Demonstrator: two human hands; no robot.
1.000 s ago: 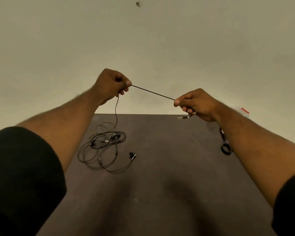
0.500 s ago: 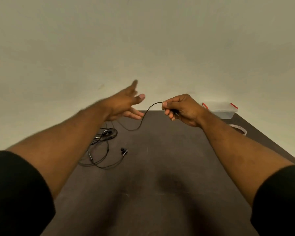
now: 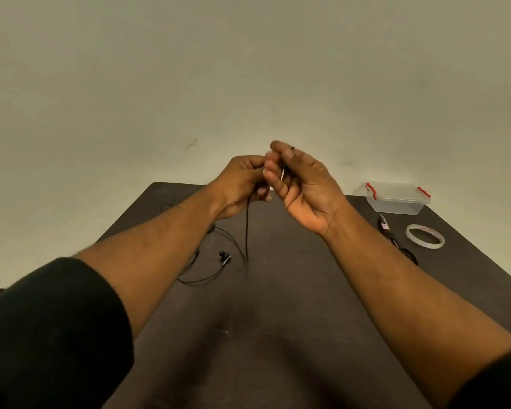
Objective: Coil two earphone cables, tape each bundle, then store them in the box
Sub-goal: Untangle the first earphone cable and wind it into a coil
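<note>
A black earphone cable hangs from my two hands, which meet above the far half of the dark table. My left hand is closed on the cable. My right hand touches it, palm towards me, with the cable's plug end held across its fingers. The rest of the cable trails down to the table at the left, where an earbud and loose loops lie, partly hidden by my left forearm. A clear plastic box with red clips stands at the far right.
A roll of clear tape lies at the right of the table, near the box. Black-handled scissors lie between it and my right forearm. A plain wall rises behind the table's far edge.
My hands, apart with the cable stretched between them, have come together. My left hand let go, swung open, then closed on the cable beside my right hand. The view shifted right.
</note>
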